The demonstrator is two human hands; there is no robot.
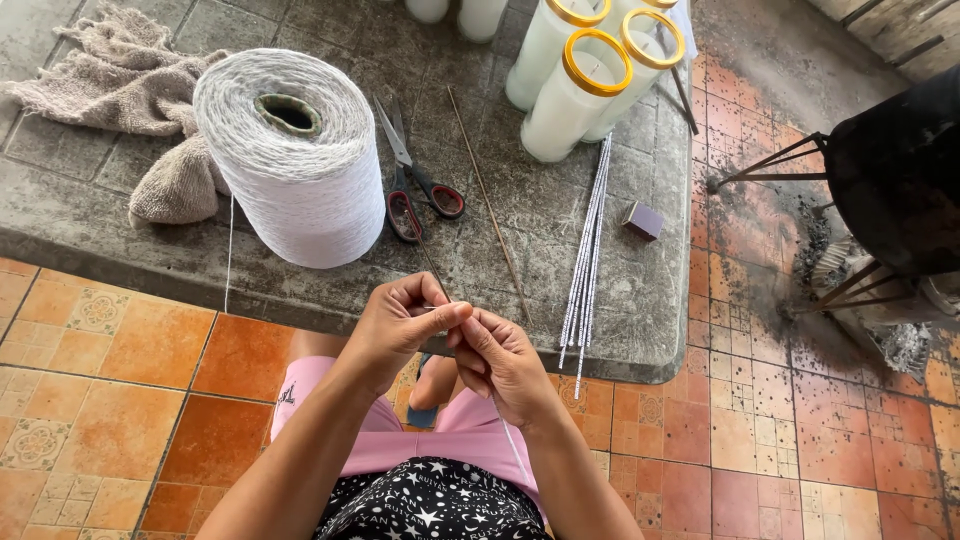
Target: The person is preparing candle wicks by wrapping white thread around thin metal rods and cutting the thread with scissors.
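At the slab's near edge, left to right:

Cloth: a beige knitted cloth [130, 75] lies bunched at the far left corner of the grey stone slab [90, 215], touching the spool.
Spool: a big cone of white string [290, 160] stands upright, core opening upward; a strand drops from its left side over the slab's front edge.
Scissors: red-handled scissors [415, 185] lie just right of the spool, blades pointing away, handles toward the person.
Left hand: the left hand [400, 325] has thumb and forefinger pinched narrow on a thin white string [515, 450], right at the meeting point with the other hand.
String: its long axis runs from the pinch down and rightward, under the right wrist toward the lap; the part within the fingers is hidden.
Right hand: the right hand [500, 360] touches the left, fingers curled tight on the same string; both are equally near it, just off the slab's edge above the knees.
Sticks: a thin brown stick [490, 205] lies lengthwise beyond the hands; a bundle of white coated wicks [585, 250] lies parallel, its tips overhanging the edge.
Jars: tall white candles with yellow rims [575, 95] stand at the far right.
Room: open tile floor lies left and right; a dark stove [900, 170] stands well apart.
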